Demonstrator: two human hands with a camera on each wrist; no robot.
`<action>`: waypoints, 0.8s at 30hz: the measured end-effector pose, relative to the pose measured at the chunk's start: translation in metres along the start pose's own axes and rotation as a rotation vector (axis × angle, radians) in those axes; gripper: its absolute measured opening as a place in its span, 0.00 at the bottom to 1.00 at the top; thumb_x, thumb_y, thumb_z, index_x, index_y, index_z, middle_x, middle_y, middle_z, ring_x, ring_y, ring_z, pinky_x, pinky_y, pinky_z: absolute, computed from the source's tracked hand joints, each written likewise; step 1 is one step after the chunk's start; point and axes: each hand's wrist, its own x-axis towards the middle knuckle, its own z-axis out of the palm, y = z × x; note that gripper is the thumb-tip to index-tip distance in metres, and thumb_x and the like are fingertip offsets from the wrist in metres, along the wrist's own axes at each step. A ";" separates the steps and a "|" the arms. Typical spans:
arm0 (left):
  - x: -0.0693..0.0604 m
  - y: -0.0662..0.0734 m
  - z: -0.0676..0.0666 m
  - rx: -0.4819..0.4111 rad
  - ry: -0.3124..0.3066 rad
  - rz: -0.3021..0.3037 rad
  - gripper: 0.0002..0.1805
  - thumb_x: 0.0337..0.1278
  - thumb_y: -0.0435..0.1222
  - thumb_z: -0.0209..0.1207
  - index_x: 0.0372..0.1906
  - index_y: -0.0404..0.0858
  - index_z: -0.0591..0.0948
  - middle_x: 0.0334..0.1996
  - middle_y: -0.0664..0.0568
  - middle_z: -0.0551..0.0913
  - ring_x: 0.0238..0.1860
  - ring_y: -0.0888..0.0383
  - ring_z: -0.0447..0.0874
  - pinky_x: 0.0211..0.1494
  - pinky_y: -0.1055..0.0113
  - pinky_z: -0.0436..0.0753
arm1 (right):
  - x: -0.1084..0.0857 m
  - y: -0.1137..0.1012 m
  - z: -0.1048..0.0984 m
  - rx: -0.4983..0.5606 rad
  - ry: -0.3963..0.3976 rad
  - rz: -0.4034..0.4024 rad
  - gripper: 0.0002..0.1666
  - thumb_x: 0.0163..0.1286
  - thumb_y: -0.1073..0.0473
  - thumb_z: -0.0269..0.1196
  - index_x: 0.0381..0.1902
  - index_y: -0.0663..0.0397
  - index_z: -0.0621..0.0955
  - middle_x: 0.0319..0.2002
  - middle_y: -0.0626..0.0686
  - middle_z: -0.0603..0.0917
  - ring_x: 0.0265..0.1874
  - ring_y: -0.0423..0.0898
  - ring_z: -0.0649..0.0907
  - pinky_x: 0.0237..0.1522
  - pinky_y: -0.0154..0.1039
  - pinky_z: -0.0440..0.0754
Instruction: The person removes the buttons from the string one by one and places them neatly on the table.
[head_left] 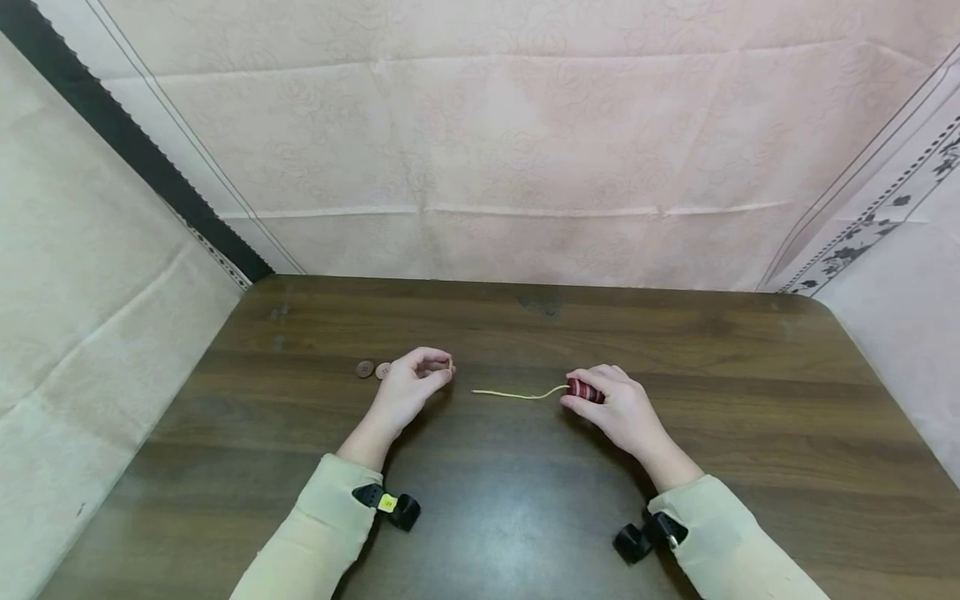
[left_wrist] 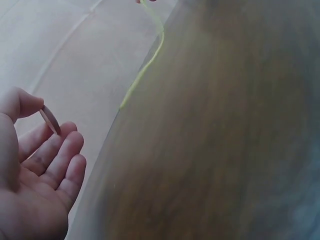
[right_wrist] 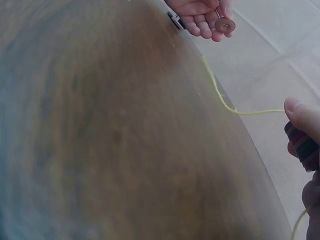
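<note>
My left hand [head_left: 407,385] pinches a brown button [right_wrist: 225,25] between thumb and fingertips, seen edge-on in the left wrist view. My right hand [head_left: 613,406] grips a striped stack of red, pink and dark discs [head_left: 585,390], which look like buttons. From the stack a yellow cord [head_left: 525,396] runs out to the left, its free end short of my left hand. More of that cord hangs below my right hand in the right wrist view. On the table beside my left hand lie a dark brown button [head_left: 364,369] and a pinkish button [head_left: 383,370].
The brown wooden table [head_left: 480,500] carries all of this. Pale patterned cloth [head_left: 525,150] hangs behind it and along both sides. A black strap with a small camera sits on each wrist, over the light green sleeves [head_left: 322,517].
</note>
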 end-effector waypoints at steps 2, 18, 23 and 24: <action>0.000 0.000 -0.002 0.035 0.007 0.008 0.12 0.56 0.34 0.61 0.46 0.38 0.80 0.39 0.50 0.82 0.42 0.54 0.79 0.46 0.61 0.75 | 0.000 0.000 0.000 -0.001 0.004 -0.006 0.20 0.53 0.52 0.72 0.43 0.54 0.84 0.39 0.47 0.82 0.38 0.43 0.77 0.36 0.42 0.77; 0.002 -0.004 -0.023 0.448 0.031 0.161 0.11 0.54 0.35 0.60 0.43 0.39 0.81 0.38 0.52 0.83 0.39 0.56 0.79 0.47 0.58 0.78 | 0.000 -0.002 0.000 0.005 -0.002 -0.005 0.19 0.53 0.52 0.72 0.43 0.54 0.84 0.38 0.47 0.82 0.37 0.43 0.76 0.34 0.41 0.76; 0.003 -0.004 -0.028 0.613 -0.013 0.232 0.12 0.54 0.36 0.59 0.44 0.38 0.82 0.37 0.51 0.81 0.39 0.56 0.79 0.46 0.59 0.78 | 0.000 -0.002 0.001 0.000 -0.005 -0.003 0.19 0.53 0.52 0.72 0.42 0.53 0.85 0.38 0.46 0.82 0.37 0.43 0.76 0.35 0.41 0.76; 0.003 -0.004 -0.029 0.624 -0.019 0.233 0.12 0.53 0.35 0.60 0.44 0.38 0.82 0.37 0.51 0.81 0.39 0.56 0.78 0.46 0.59 0.78 | -0.001 -0.002 0.001 0.000 -0.005 -0.004 0.19 0.53 0.52 0.72 0.42 0.53 0.85 0.38 0.46 0.82 0.37 0.42 0.76 0.35 0.41 0.76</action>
